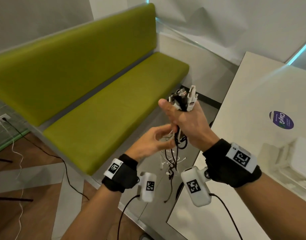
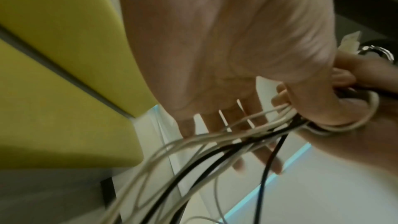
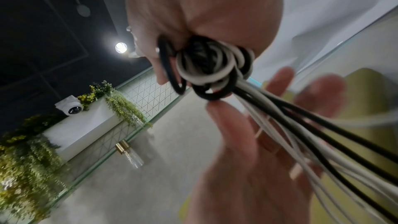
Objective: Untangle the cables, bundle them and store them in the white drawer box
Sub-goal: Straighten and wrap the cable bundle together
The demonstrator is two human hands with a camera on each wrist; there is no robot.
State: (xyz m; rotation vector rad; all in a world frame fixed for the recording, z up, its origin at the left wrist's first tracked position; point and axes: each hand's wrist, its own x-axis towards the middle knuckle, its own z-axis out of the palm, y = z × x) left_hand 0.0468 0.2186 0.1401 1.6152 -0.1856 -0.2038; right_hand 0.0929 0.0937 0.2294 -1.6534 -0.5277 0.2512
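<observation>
Holding: the cables [image 1: 181,103] are gripped in a fist by the right hand [image 1: 188,123], raised in the air between the green bench and the worktop [image 1: 252,94]; plug ends stand up above the fist.
Cables: white and black strands are mixed; in the right wrist view several turns are seen looped into a knot-like coil [image 3: 206,69] just under the fist, while the long tails [image 1: 173,160] hang loose below.
Left hand: the left hand [image 1: 148,144] is held just beside and under the fist, its fingers [image 2: 237,142] spread and relaxed, with the strands running across them; nothing is clamped by it.
Right hand fingers: they are curled tight round the bunch.
Done so far: the plug ends appear gathered into one grip, and some winding is judged to be started.
Left to do: the hanging tails look crossed and unsorted, so untangling is judged unfinished; no tie or finished bundle is seen.
Storage: the white drawer box [image 1: 294,161] is seen at the right on the worktop, well apart from the cables; nothing is stored yet.
Surroundings: a green bench [image 1: 97,94] lies to the left, and a round sticker [image 1: 281,120] is stuck on the worktop.
</observation>
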